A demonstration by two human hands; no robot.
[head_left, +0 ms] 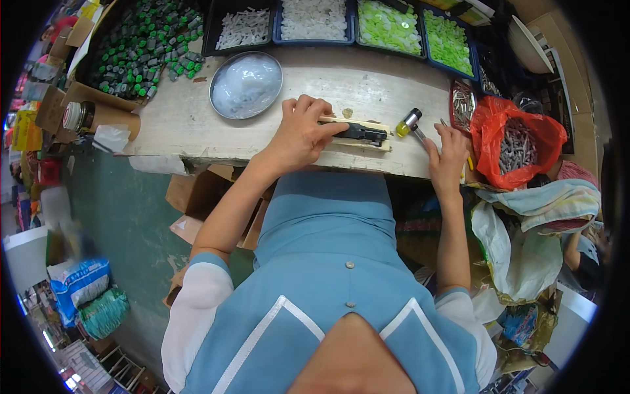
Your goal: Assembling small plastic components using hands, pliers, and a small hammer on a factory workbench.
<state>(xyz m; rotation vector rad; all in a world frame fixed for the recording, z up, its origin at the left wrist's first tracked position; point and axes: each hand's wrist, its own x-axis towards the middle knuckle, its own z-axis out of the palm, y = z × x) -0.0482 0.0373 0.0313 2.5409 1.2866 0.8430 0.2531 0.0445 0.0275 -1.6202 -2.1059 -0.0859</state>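
Currently the left hand [298, 132] pins a small black part [362, 133] on a cream block [379, 146] near the tabletop's [315, 77] front edge, thumb and index finger extended along it. The right hand [449, 161] sits to the right with its fingers spread apart, thumb beside a slim grey tool [419, 135] — whether it grips anything I cannot tell. Between the block and that hand lies a short cylinder [408, 123] with a yellow-green end. Farther right, an open red bag [485, 128] holds grey pieces [518, 148]; beyond the left hand stands a round metal dish [213, 98] — pale, translucent contents [247, 82] inside.
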